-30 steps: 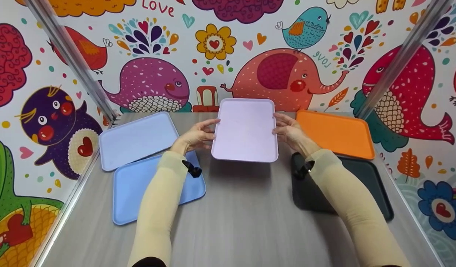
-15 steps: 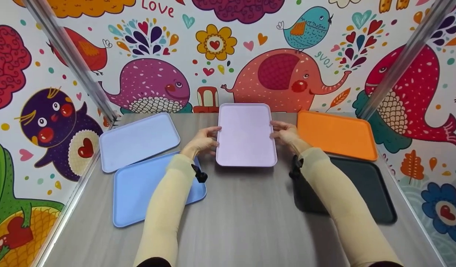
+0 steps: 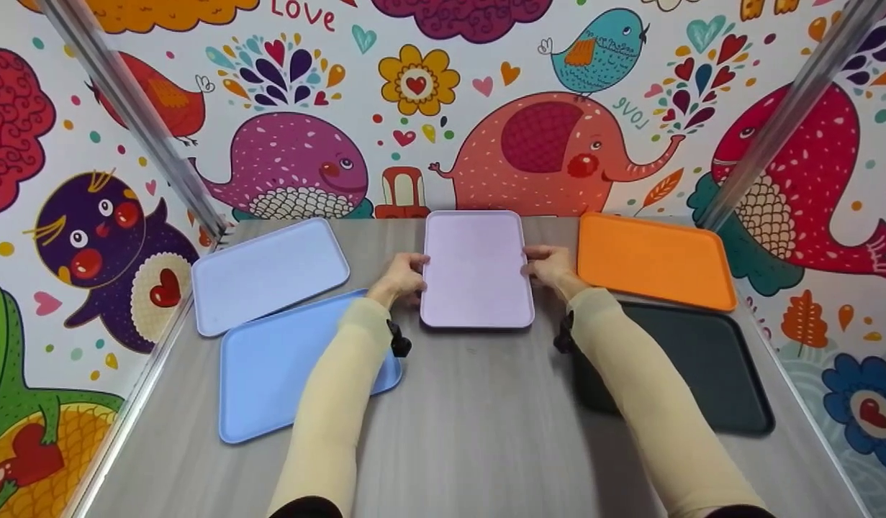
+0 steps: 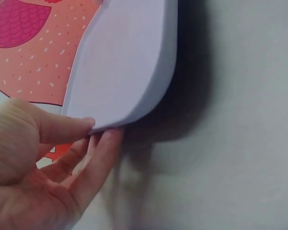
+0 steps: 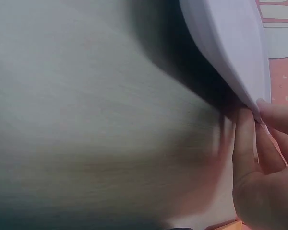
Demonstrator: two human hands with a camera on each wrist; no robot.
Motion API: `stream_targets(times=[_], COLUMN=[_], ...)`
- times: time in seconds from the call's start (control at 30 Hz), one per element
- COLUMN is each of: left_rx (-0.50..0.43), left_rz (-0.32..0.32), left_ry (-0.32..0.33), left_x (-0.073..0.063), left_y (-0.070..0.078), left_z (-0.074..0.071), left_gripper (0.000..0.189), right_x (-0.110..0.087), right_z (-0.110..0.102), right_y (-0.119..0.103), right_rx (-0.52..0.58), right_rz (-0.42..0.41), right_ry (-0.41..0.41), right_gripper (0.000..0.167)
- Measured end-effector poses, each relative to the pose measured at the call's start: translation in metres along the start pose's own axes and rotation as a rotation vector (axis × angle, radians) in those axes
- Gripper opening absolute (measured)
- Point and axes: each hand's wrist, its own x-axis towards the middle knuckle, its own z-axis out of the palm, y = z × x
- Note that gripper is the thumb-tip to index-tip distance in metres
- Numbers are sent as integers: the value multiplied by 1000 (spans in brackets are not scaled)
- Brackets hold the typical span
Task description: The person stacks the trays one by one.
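A pale lilac rectangular tray [image 3: 476,270] is held between both hands at the back middle of the table. On its left long edge my left hand [image 3: 401,278] pinches the rim, thumb on top and fingers beneath, as the left wrist view shows. My right hand [image 3: 553,267] grips the opposite rim the same way. A shadow runs under the tray [image 4: 120,62] in both wrist views, with its near edge close over the tabletop. In the right wrist view the fingertips of the right hand [image 5: 264,153] sit at the underside of the rim.
To the left lie a periwinkle tray [image 3: 270,277] and a blue tray [image 3: 270,374], partly under the left forearm. An orange tray [image 3: 655,260] and a black tray [image 3: 702,367] lie right. A patterned wall [image 3: 414,158] backs the grey table [image 3: 478,432].
Both hands have lowered the lilac tray toward the tabletop, and its shadow has drawn in closer beneath it. The other trays lie as before.
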Motion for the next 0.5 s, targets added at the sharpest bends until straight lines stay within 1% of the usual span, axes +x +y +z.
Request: stream_targets(times=[0.1,0.23,0.4,0.5], left_rx=[52,81,131,160], left_rz=[-5,-20,-33,-38], left_ry=[15,36,62,68], left_x=[1,3,4,6], left_y=[1,0,-1,-1], left_z=[2,6,10,12], left_gripper=[75,73,70,68], right_x=[0,1,1,1], right_z=[1,3,4,4], right_y=[1,3,5,7], right_rx=[-7,-14,-60,-86], right_rz=[2,11,36,31], right_ry=[7,16,32,44], right_gripper=[54,52,50,50])
